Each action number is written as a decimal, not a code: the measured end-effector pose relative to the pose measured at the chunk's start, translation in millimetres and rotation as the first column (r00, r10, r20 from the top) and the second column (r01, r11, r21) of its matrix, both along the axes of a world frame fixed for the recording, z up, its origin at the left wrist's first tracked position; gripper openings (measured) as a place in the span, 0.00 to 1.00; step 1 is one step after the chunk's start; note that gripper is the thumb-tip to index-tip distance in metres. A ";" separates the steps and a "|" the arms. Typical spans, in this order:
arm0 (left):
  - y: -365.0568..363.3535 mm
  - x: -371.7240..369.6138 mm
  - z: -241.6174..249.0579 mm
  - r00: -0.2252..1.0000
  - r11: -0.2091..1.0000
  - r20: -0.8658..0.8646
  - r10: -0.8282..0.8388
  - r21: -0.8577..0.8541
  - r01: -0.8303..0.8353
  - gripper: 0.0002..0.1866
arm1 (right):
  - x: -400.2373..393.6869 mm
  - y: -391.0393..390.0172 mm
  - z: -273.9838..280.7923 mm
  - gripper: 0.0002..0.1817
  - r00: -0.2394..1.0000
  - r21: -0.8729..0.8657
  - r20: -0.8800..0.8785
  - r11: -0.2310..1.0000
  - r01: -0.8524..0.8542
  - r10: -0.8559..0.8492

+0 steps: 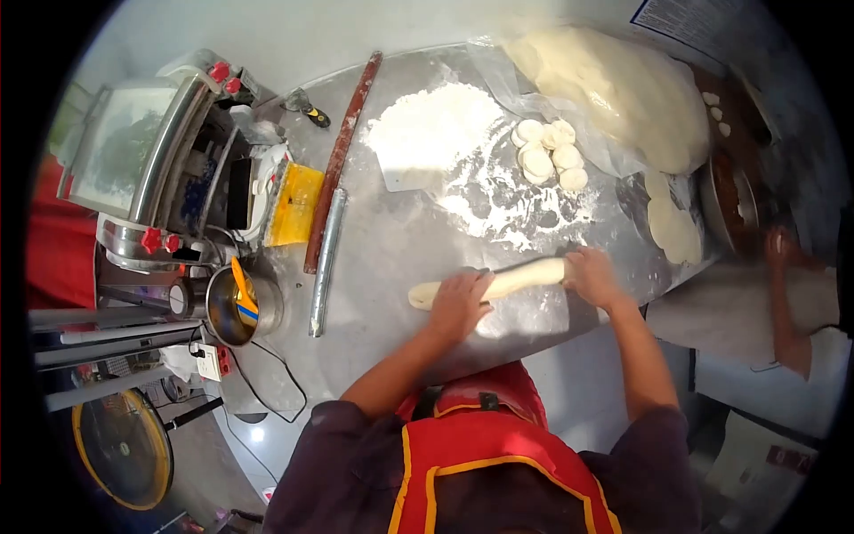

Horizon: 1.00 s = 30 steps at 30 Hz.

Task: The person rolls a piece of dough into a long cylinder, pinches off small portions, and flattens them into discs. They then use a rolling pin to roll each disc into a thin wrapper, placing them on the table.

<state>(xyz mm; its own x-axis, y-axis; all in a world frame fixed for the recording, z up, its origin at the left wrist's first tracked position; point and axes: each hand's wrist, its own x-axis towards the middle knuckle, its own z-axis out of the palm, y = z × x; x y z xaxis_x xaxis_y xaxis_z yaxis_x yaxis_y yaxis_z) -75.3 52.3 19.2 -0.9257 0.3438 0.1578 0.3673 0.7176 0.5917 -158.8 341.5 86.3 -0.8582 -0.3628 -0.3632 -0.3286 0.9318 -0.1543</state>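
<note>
A long roll of pale dough (518, 279) lies on the grey worktop near its front edge. My left hand (459, 306) rests over the roll toward its left end, fingers curved across the dough. At the right end, my right hand (591, 274) grips the dough, with fingers bent round it. Beyond the hands, several small dough rounds (550, 153) are stacked on scattered flour. A heap of white flour (434, 125) lies farther back, and a flat scraper (404, 175) sits at its front edge.
A large dough mass (614, 93) under plastic fills the back right. Left of the flour lie a red rolling pin (345, 156), a metal rod (327, 267) and a yellow scraper (295, 205). A pot (269, 307) and dough machine (160, 160) stand left. Another person's hand (781, 247) is right.
</note>
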 end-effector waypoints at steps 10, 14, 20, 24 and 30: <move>-19.4 38.5 9.6 0.969 0.970 0.047 0.242 -0.018 -0.242 0.30 | -23.5 -141.6 -82.5 0.37 0.996 -0.234 -0.052 0.968 -0.085 0.075; -41.5 1.7 -4.5 0.822 0.822 0.015 0.569 -0.046 -0.568 0.31 | 11.8 -116.5 -45.5 0.32 0.943 -0.501 0.096 0.835 -0.230 0.317; -16.1 -104.5 -29.8 0.785 0.775 0.118 0.609 -0.298 -0.556 0.37 | -8.4 -37.5 -41.7 0.27 0.983 -0.618 0.061 0.767 0.173 -0.172; 61.4 -101.8 -49.1 0.956 0.920 0.133 0.260 -0.334 -0.203 0.37 | -13.2 -7.9 -54.2 0.27 0.963 -0.620 -0.037 0.762 0.188 -0.268; 36.1 -10.1 6.5 0.912 0.978 0.392 0.118 -0.205 -0.039 0.28 | -16.9 -20.0 -48.4 0.28 0.994 -0.359 0.105 0.933 0.006 0.034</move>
